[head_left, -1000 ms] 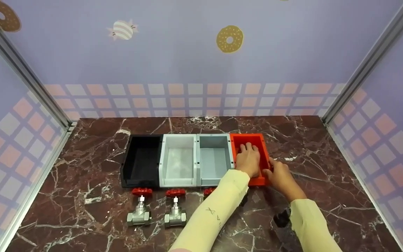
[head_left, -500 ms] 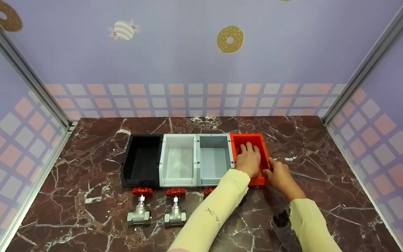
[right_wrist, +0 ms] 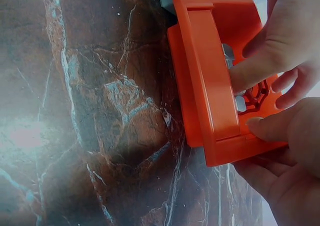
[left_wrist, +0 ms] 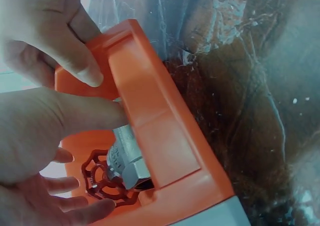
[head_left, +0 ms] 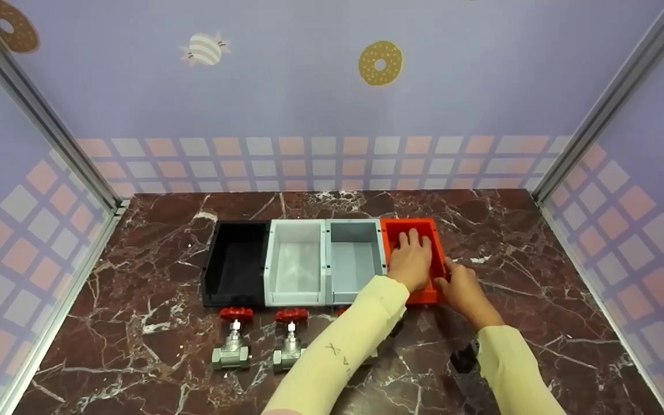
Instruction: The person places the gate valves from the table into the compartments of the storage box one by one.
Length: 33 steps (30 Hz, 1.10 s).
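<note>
In the head view, my left hand (head_left: 411, 262) reaches down into the red bin (head_left: 392, 229), fingers spread. A metal valve (left_wrist: 129, 148) with a red handwheel (left_wrist: 88, 175) lies inside the bin, best seen in the left wrist view. My left thumb (left_wrist: 95, 111) touches the valve body, while the fingers spread around the handwheel without closing on it. My right hand (head_left: 463, 291) grips the bin's right wall, with the thumb (right_wrist: 270, 127) on the inside and the other fingers outside. Part of the valve is hidden behind the bin's front lip and my left hand.
Left of the red bin, a grey bin (head_left: 352, 265), a white bin (head_left: 296, 268) and a black bin (head_left: 237, 268) stand joined in a row. In front lie two valves, one (head_left: 231, 349) and another (head_left: 289, 349); a third (head_left: 370, 356) is mostly behind my left sleeve.
My left forearm has shifted slightly left, showing an end of the third valve. Both hands stay at the red bin, almost unmoved.
</note>
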### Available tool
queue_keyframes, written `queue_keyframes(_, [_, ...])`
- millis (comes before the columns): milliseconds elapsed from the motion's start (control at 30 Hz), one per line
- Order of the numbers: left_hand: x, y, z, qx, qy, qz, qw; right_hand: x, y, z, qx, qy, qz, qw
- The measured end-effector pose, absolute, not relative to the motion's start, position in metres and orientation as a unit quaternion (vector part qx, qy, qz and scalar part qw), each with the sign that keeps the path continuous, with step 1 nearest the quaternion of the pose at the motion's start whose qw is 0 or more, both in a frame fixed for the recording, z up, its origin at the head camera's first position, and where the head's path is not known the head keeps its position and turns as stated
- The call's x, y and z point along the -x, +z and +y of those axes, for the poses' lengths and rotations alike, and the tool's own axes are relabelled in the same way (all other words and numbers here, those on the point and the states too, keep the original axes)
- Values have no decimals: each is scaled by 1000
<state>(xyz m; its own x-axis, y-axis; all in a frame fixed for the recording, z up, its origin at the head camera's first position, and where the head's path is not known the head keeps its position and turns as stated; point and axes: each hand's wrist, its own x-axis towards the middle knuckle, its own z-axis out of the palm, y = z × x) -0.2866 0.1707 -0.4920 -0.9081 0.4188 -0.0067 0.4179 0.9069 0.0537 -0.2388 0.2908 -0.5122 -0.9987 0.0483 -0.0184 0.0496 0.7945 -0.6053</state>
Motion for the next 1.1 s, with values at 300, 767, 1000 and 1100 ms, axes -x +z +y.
queue_keyframes(300, [285,-482,159,-267,77,961,10,238,-513,295,-11,-301,954,-16])
queue_keyframes(767, [274,-469,130,-304,121,945,18,232,-509,295,-19,-324,945,-27])
queue_keyframes(1000, [269,-466,114,-303,140,943,20,229,-500,294,-17,-338,941,-31])
queue_keyframes(1100, [267,-465,106,-301,142,943,14,229,-497,292,-15,-336,941,-47])
